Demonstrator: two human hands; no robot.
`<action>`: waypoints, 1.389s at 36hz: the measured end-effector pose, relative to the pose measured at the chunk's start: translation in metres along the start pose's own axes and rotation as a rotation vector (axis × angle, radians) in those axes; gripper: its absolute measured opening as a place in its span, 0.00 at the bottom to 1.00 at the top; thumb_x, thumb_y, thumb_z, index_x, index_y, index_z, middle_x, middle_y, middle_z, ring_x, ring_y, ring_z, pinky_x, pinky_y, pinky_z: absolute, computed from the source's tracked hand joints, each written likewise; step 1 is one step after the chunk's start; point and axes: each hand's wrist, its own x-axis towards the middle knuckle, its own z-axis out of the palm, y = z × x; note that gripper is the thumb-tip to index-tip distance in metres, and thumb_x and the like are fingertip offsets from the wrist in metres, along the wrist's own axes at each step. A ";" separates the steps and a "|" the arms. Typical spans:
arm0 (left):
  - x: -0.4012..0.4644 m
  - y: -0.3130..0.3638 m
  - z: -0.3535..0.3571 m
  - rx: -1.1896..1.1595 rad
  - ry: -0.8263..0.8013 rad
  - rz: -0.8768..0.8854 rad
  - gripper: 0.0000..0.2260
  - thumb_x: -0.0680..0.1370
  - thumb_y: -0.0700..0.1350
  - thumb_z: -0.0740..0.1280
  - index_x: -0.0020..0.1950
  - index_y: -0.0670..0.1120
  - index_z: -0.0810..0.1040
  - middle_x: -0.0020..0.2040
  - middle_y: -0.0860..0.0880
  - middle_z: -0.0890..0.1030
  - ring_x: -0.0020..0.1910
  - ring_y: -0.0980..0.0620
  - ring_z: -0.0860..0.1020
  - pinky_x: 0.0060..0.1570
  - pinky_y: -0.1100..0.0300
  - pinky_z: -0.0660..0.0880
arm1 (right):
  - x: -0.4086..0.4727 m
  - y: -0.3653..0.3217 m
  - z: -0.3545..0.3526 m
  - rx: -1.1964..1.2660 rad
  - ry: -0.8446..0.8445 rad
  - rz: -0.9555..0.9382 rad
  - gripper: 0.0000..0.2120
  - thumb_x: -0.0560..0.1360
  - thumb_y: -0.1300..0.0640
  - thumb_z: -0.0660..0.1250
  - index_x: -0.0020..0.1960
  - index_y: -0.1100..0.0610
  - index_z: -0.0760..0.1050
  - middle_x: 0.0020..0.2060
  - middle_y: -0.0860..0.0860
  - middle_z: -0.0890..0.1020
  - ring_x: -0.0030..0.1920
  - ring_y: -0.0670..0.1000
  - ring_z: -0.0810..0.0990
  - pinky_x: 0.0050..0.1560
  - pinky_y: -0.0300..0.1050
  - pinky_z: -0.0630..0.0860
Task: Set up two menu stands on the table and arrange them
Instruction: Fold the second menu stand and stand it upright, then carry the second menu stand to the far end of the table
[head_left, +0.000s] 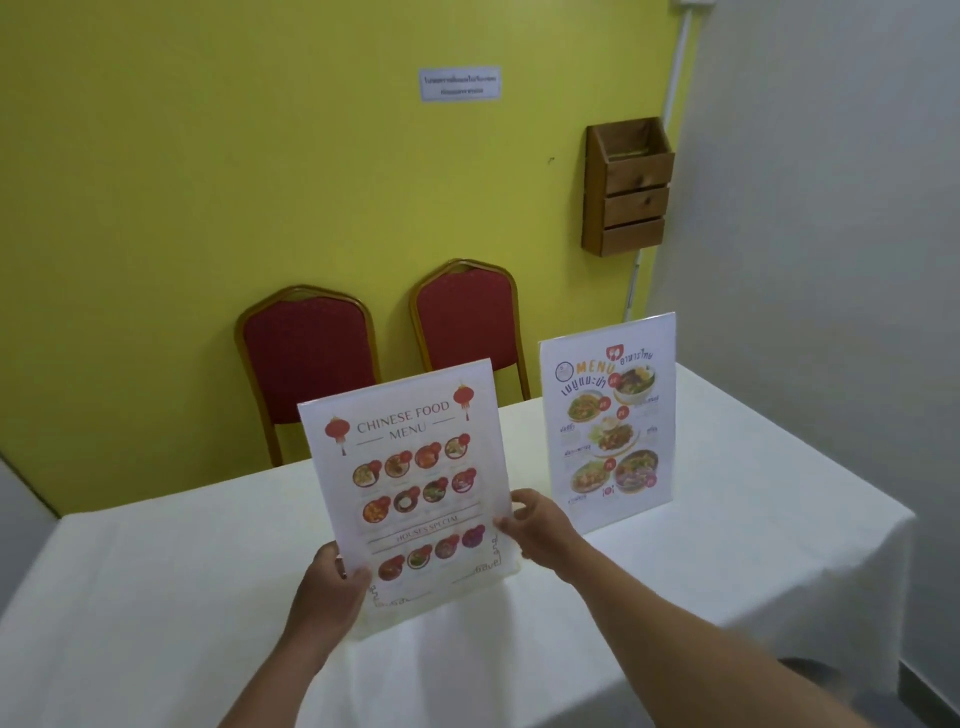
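Observation:
A clear acrylic stand with a Chinese food menu stands upright near the middle of the table with the white cloth. My left hand grips its lower left edge. My right hand holds its lower right edge, fingers curled around the side. A second stand with a Thai menu is upright on the table's far right part, apart from both hands and a little behind the first.
Two red chairs with gold frames stand behind the table against the yellow wall. A wooden wall box hangs above the far right. A white wall runs along the right side, close to the table's right edge.

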 end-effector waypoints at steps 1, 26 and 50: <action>-0.001 0.000 -0.002 0.012 0.002 -0.006 0.16 0.75 0.39 0.63 0.63 0.42 0.72 0.57 0.41 0.81 0.51 0.41 0.79 0.42 0.53 0.76 | -0.003 0.002 0.001 -0.028 0.006 0.013 0.24 0.75 0.53 0.66 0.68 0.59 0.68 0.58 0.57 0.81 0.54 0.56 0.80 0.51 0.46 0.75; -0.060 0.018 -0.045 0.071 0.187 0.016 0.21 0.75 0.48 0.67 0.65 0.41 0.72 0.63 0.39 0.78 0.60 0.40 0.76 0.60 0.49 0.73 | -0.055 -0.016 -0.032 -0.154 0.139 -0.089 0.32 0.73 0.50 0.69 0.72 0.59 0.63 0.68 0.58 0.73 0.67 0.58 0.72 0.64 0.51 0.70; -0.027 0.038 -0.004 -0.151 0.232 -0.048 0.15 0.76 0.40 0.57 0.59 0.45 0.77 0.57 0.41 0.81 0.51 0.42 0.78 0.43 0.54 0.74 | -0.013 -0.027 -0.027 -0.172 -0.001 -0.190 0.22 0.77 0.55 0.64 0.70 0.58 0.67 0.60 0.57 0.80 0.59 0.58 0.79 0.55 0.50 0.76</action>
